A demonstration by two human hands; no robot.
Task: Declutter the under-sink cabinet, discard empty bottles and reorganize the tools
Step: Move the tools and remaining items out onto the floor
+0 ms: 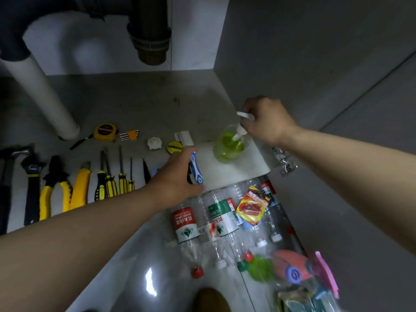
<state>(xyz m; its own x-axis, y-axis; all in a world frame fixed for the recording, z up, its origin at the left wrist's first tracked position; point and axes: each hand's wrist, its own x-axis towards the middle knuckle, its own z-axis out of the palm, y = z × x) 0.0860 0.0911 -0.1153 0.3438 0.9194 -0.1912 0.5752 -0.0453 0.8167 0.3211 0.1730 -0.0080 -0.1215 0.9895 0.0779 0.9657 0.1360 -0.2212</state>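
**Soap bottle held by its pump**

Head view: the right hand (265,120) pinches the white pump of a round clear bottle of green liquid (229,145), which sits on the grey cabinet floor (135,104) just below it. Best kept upright and steadied at the neck. The left hand (173,176) grips a blue-and-white handled tool (196,168). Left of that hand lie yellow-handled tools (54,185); below it, empty clear plastic bottles (186,224) crowd the way out.
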